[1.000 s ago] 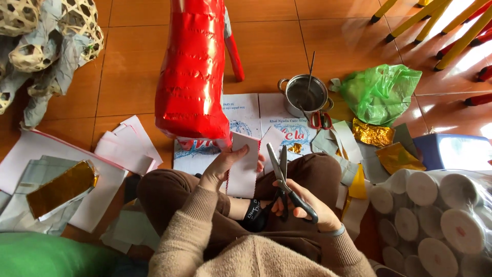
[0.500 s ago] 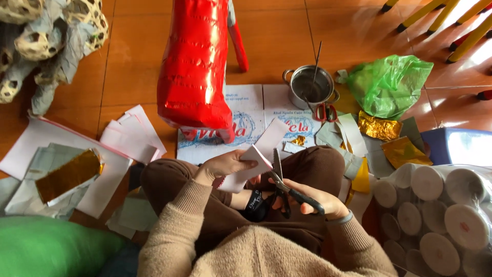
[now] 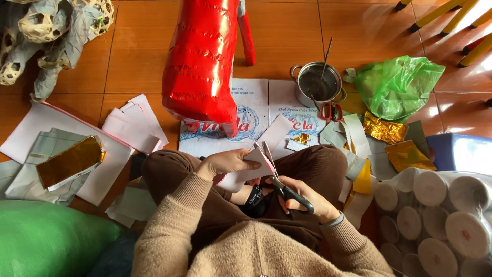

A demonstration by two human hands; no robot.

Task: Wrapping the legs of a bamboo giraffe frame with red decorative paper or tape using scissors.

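A seated person, cross-legged on the tiled floor (image 3: 138,56), was cutting paper over the lap. The left hand (image 3: 225,163) had its fingers closed on a folded white-and-pink paper piece (image 3: 246,172), pinching it at the upper edge and holding it nearly level just above the knees. The right hand (image 3: 302,201), at four o'clock from the paper, had its fingers threaded through the black handles of the scissors (image 3: 279,182); the blades stood narrowly parted, their tips at the paper's right edge. A red foil-covered figure (image 3: 202,66) stood at twelve o'clock on a printed sheet (image 3: 246,105); a small metal pot (image 3: 319,84) with sticks, red-handled scissors (image 3: 332,110) and a green plastic bag (image 3: 397,87) lay at one to two o'clock. Gold foil scraps (image 3: 382,131) sat beside them, paper rolls (image 3: 435,205) at three to four o'clock, loose white sheets (image 3: 133,128) at ten.

In my judgement, a clean cut called for keeping the paper taut near the blades, feeding it into the scissors' throat rather than the tips, and keeping the left thumb clear of the line.
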